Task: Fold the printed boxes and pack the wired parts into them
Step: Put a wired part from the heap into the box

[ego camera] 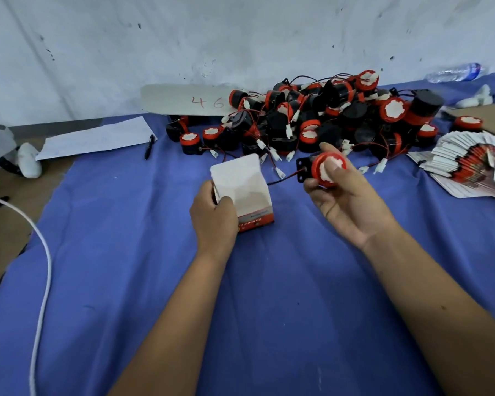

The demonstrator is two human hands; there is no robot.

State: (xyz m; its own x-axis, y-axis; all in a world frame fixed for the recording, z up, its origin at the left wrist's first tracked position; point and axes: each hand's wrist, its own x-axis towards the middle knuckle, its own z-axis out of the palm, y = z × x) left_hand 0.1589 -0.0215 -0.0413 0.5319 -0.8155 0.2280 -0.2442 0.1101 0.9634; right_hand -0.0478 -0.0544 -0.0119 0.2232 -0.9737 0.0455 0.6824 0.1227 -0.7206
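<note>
Hands grip box (242, 192) and wired part (327, 168) over bare blue cloth (269, 295).

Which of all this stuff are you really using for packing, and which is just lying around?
Using: folded box in left hand; wired part in right hand; pile of parts; stack of flat boxes.

Lying around: pen, paper sheet, water bottle, white cord, card marked 46.

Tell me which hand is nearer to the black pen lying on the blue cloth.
Left. The left hand holds the folded box, right of the pen and closer to the person. The right hand, holding a wired part, is farther right.
</note>
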